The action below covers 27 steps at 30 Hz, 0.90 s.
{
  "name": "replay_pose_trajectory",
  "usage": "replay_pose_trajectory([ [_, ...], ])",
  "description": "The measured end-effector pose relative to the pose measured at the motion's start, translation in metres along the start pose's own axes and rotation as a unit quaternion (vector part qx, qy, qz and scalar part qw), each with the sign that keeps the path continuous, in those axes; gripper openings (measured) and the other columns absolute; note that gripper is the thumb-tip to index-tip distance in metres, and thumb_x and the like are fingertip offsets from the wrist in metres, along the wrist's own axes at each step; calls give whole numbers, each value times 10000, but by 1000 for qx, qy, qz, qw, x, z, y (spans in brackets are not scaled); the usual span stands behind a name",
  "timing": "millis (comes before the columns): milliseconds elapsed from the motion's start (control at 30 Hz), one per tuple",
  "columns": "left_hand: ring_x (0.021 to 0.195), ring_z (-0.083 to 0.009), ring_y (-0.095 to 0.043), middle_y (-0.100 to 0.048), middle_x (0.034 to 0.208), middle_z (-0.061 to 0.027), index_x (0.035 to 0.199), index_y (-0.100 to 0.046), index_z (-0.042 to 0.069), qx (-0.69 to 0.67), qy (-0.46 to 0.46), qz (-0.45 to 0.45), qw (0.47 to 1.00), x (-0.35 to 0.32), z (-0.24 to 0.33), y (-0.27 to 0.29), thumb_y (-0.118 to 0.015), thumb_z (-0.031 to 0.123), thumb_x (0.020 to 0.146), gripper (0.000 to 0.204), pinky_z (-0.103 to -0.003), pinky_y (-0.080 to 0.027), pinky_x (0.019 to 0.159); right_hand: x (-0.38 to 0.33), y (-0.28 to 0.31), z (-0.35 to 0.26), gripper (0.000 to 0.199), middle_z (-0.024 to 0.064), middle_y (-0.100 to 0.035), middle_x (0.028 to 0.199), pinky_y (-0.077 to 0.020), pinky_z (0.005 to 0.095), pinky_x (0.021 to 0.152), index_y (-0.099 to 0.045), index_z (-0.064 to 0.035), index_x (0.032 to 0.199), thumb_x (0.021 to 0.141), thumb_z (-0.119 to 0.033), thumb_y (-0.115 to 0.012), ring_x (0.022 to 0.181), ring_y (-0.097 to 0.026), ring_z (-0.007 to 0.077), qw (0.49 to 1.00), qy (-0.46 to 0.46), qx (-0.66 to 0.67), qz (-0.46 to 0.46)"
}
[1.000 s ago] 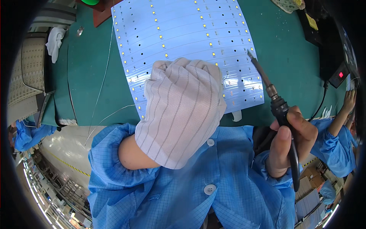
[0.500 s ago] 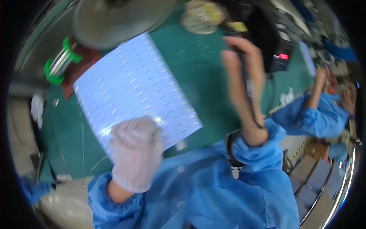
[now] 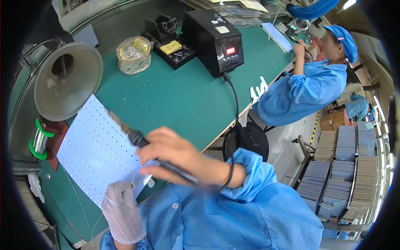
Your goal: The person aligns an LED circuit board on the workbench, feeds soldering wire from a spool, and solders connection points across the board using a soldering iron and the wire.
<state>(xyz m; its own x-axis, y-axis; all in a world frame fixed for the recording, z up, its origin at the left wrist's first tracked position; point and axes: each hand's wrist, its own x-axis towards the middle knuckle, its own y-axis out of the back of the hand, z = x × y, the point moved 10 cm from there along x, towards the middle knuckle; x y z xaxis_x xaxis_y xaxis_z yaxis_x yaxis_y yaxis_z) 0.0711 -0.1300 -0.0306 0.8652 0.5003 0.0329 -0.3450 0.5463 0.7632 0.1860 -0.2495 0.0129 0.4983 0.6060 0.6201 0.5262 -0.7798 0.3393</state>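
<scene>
A white circuit board [image 3: 89, 143] with rows of small components lies tilted on the green bench. My bare right hand [image 3: 173, 154] is wrapped round a soldering iron [image 3: 168, 168], whose dark tip end points up and left over the board's right edge. I cannot tell whether the tip touches the board. My left hand [image 3: 121, 212], in a white striped glove, is closed at the board's near corner; what its curled fingers hold, if anything, is hidden. The iron's black cord runs past my right wrist.
A soldering station [image 3: 216, 41] stands at the back, beside an iron holder with a yellow sponge [image 3: 171, 47] and a round tub [image 3: 134, 62]. A metal lamp shade [image 3: 71, 85] and a solder spool [image 3: 40, 139] are left. A co-worker [image 3: 306, 87] sits at right.
My right hand has come left with the soldering iron, from beside the station to over the board. My left hand has shifted toward the board's near corner. The view has turned rightward.
</scene>
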Motion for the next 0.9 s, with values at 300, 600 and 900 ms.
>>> replay_pose_trajectory([
  [300,780,-316,-562,-596,861,-90,870,-561,86,-40,-127,-37,990,-19,26,0,-601,32,723,162,-420,-423,709,-16,-35,-13,184,19,-530,746,-391,308,697,-569,-97,812,692,8,-662,722,-524,219,982,-18,156,-102],
  [600,863,-256,-538,-603,932,-36,860,-603,101,107,-167,-21,980,-25,26,12,-646,56,646,223,-374,-426,754,-31,-22,-6,261,135,-572,770,-439,349,704,-588,-39,855,669,130,-658,750,-556,281,986,-85,94,-111],
  [900,904,-292,-539,-599,979,-59,917,-582,33,157,-52,-11,986,-4,1,2,-665,71,640,292,-379,-432,782,-33,-4,-3,184,142,-539,850,-408,338,688,-546,-19,954,821,-120,-621,746,-506,234,991,-76,-61,-92],
])
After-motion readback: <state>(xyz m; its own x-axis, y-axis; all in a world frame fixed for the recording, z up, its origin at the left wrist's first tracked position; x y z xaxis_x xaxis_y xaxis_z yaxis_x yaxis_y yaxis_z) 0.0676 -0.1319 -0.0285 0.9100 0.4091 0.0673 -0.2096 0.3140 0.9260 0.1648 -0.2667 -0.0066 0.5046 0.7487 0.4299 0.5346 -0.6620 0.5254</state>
